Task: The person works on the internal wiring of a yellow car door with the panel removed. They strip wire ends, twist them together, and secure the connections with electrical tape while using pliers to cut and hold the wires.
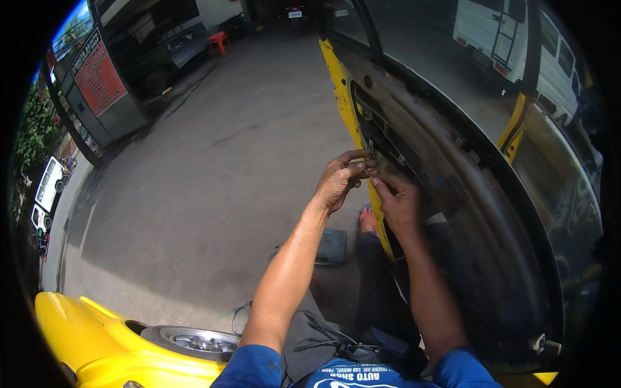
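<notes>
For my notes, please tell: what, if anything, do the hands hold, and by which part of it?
It cannot be told: the left hand and right hand nearly meet by the yellow door edge; anything pinched is too small.

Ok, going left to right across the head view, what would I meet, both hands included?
White van, red sign, red stool, left hand, right hand, white vehicle with a rear ladder.
</notes>
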### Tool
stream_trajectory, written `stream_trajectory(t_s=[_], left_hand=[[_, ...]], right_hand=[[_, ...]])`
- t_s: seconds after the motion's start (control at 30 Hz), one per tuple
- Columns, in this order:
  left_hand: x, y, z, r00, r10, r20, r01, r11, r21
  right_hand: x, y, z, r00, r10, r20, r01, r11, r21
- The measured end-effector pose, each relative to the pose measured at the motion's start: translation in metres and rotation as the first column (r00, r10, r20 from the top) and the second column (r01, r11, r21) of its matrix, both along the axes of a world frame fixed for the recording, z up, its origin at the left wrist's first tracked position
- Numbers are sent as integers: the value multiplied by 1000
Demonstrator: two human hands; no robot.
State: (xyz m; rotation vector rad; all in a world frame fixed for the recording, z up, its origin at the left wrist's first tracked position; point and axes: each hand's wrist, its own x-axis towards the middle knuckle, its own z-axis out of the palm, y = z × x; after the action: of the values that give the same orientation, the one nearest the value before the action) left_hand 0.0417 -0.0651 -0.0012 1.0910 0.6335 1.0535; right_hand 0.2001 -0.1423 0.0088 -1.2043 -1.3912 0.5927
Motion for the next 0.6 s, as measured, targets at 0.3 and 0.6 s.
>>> stream_trajectory(t_s=[0.3, 0.6], left_hand=[[-3, 3, -9, 996, -74, -46, 78, 992, 103], [2, 11, -24, 994, -93, 56, 86, 990, 114]], right_hand=[[0, 8, -5, 961, -32, -276, 7, 996, -91], [-2, 8, 3, 933, 19, -360, -81, 984, -159]])
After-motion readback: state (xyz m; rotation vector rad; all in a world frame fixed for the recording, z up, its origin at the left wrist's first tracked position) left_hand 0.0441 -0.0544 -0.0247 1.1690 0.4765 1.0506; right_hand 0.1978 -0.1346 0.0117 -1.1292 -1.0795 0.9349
